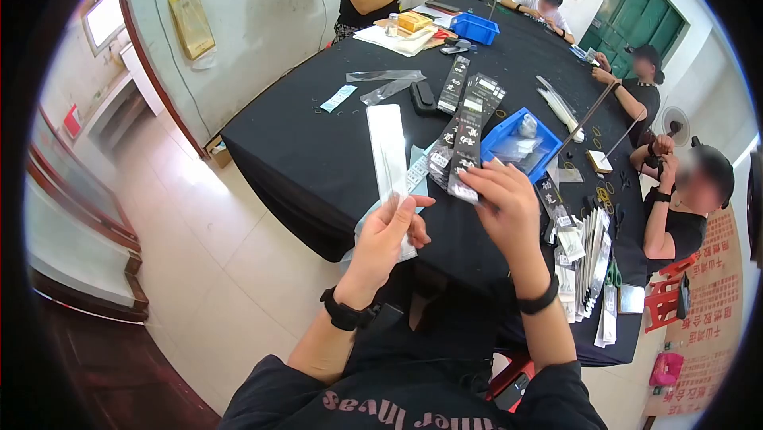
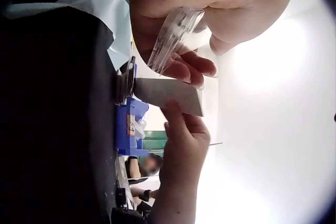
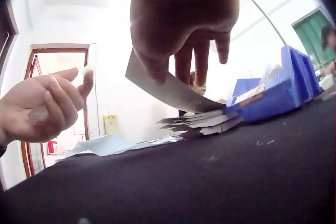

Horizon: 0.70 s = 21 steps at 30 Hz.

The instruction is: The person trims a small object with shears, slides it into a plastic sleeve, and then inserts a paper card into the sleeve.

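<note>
My left hand (image 1: 380,241) grips the near end of a long clear and white plastic sleeve (image 1: 387,140), which points away over the table. In the left wrist view, the clear plastic (image 2: 176,37) lies across the palm under curled fingers. My right hand (image 1: 510,211) pinches the near end of a long black card (image 1: 467,144) with white characters, thumb on one face and fingers on the other. The card's grey back (image 3: 170,85) bends up from the stack of cards (image 3: 210,121) in the right wrist view. Pale blue sheets (image 1: 417,168) lie close beyond my left hand.
A blue bin (image 1: 548,137) with small plastic bags stands right of the cards. A black case (image 1: 423,98), plastic strips (image 1: 389,76) and a blue packet (image 1: 338,98) lie farther off. Bundled packets (image 1: 588,259) and green-handled scissors (image 1: 613,273) are near right. Several people sit or stand around the table.
</note>
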### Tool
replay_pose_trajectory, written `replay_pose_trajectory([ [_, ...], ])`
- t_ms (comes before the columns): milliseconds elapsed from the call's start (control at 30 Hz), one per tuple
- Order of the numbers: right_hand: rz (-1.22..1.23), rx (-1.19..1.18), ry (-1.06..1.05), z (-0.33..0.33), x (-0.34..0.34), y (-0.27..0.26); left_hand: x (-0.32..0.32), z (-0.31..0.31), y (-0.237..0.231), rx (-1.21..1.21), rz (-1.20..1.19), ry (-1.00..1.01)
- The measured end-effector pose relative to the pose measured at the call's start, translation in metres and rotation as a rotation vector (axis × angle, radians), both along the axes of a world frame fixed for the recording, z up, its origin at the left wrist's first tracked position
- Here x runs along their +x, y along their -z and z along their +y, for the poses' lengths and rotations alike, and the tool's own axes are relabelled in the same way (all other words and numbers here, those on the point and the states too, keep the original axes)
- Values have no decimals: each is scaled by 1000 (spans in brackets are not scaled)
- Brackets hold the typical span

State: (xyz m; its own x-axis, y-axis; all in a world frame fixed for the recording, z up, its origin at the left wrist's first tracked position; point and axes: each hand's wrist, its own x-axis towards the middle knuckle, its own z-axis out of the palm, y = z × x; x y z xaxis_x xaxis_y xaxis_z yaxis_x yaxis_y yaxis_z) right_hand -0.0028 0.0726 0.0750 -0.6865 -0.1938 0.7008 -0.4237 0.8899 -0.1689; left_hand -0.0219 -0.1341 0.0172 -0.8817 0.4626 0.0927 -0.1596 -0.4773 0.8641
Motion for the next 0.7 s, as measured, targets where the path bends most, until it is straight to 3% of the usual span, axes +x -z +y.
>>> replay_pose_trajectory([
  [100,130,84,-15,-13,41,-12,7,8,-7,1,-46,18],
  [167,117,119,-12,-26,69,-16,13,16,-12,108,-215,52],
  [467,-254,22,-86,-33,133,3,34,20,-11,-137,-197,25],
  [533,-376,-84,-133,-18,137,-7,37,18,-12,-142,-93,80],
  [700,-248,-897,9,-18,127,-13,61,18,-28,-158,14,143],
])
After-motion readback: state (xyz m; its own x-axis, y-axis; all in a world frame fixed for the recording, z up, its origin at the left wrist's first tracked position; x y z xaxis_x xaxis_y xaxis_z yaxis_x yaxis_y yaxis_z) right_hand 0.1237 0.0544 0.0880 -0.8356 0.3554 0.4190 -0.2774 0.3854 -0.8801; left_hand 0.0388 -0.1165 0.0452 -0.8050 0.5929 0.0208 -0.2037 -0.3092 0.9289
